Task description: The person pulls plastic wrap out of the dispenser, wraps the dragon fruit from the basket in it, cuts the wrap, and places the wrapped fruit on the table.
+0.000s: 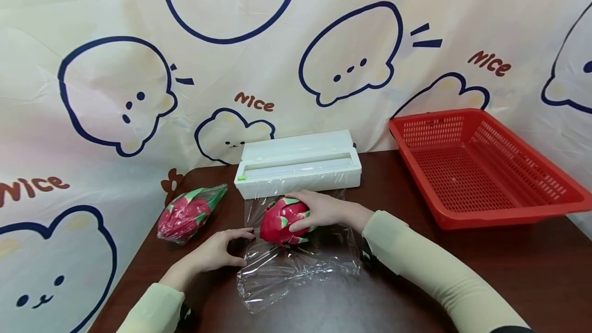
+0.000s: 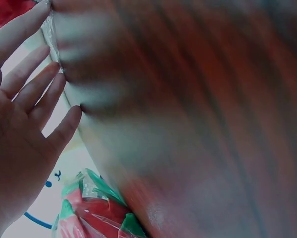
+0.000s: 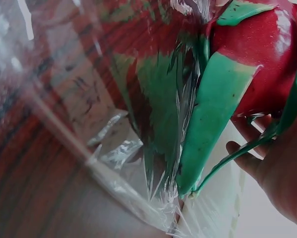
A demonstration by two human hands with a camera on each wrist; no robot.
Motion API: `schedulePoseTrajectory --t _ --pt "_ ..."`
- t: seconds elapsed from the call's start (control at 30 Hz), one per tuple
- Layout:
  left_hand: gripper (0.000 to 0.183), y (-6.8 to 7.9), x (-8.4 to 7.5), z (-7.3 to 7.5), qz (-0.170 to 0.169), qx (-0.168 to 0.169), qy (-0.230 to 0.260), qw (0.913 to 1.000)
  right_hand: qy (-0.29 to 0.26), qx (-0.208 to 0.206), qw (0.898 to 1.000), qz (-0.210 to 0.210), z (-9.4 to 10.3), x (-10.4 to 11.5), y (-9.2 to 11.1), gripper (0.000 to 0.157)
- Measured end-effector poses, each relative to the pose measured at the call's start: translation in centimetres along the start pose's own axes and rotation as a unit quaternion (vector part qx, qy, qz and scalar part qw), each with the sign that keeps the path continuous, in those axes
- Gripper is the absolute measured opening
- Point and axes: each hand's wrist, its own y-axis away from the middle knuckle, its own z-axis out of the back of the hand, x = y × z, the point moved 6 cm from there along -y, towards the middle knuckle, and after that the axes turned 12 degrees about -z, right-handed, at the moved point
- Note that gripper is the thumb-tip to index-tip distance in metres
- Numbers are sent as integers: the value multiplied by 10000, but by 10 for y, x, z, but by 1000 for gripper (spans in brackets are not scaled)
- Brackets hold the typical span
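A red dragon fruit (image 1: 281,222) with green-tipped scales lies on a sheet of clear plastic wrap (image 1: 296,271) on the table. My right hand (image 1: 326,210) grips it from the right, fingers over its top and thumb along the near side. In the right wrist view, long green leaves (image 3: 215,116) of the fruit rest against the crinkled film. To the left of the fruit, my left hand (image 1: 215,252) has its fingers spread at the film's left edge. The left wrist view shows those fingertips at the film's rim; how firmly they touch it I cannot tell.
Behind the fruit stands a white wrap dispenser box (image 1: 300,171), lid raised, film running out of its front. Another dragon fruit (image 1: 187,215), wrapped in film, lies at the left table edge. A red plastic basket (image 1: 467,179) sits at the right. A printed cloth hangs behind.
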Motion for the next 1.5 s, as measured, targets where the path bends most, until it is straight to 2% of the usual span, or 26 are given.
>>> schedulePoseTrajectory --t 0.27,0.43,0.63,0.8,0.9,1.03,1.27,1.4,1.5 --pt "51 0 -2 5 109 -26 171 9998 28 -86 9999 120 4 1 1 86" --pt "54 4 -2 10 272 -288 299 9988 94 -195 9997 107 12 -1 9 91" --pt "57 17 -8 14 427 -647 489 9958 461 -485 9976 202 26 -4 25 94" --pt "49 26 -21 12 347 -923 520 9938 608 -862 9939 317 39 -3 46 85" --pt "44 30 -30 10 311 -1020 463 9932 470 -1109 9915 495 46 -2 61 72" --pt "39 33 -43 4 164 -929 529 9941 345 -1245 9892 696 52 -2 80 54" --pt "37 31 -66 -5 -219 -647 959 9930 485 -1263 9858 999 50 0 110 35" --pt "32 29 -76 -12 -336 -336 1080 9930 575 -1063 9853 1210 40 2 122 24" --pt "29 29 -80 -18 -441 -158 1077 9931 571 -741 9876 1264 30 1 130 22"
